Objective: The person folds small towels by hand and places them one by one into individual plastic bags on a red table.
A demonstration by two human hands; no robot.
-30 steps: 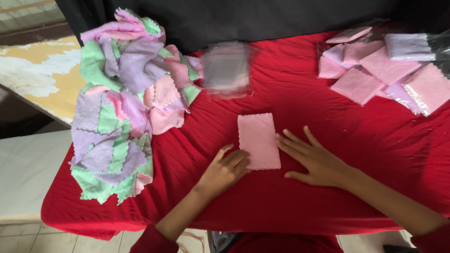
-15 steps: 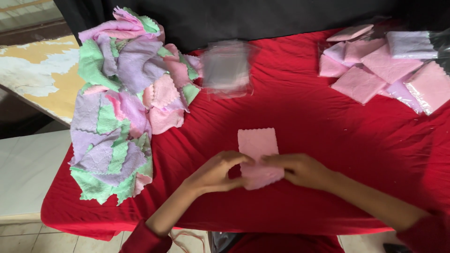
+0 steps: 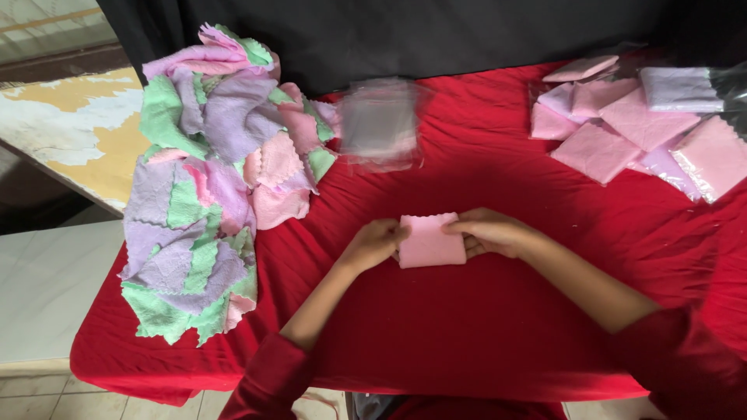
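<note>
A small pink cloth [image 3: 429, 241], folded into a thick square with scalloped edges, lies on the red tablecloth [image 3: 467, 334] near the table's middle. My left hand [image 3: 377, 241] grips its left edge and my right hand [image 3: 489, 232] grips its right edge, fingers curled over the fold. Both sleeves are red.
A heap of loose pink, purple and green cloths [image 3: 214, 171] covers the table's left side. A blurred clear plastic bag [image 3: 381, 124] lies behind the hands. Folded cloths in clear wrappers [image 3: 638, 124] are stacked at the back right. A black backdrop [image 3: 389, 31] hangs behind.
The pink cloth lay flat and long between my hands; I folded its near end up, and now it is a shorter, thicker square held at both sides.
</note>
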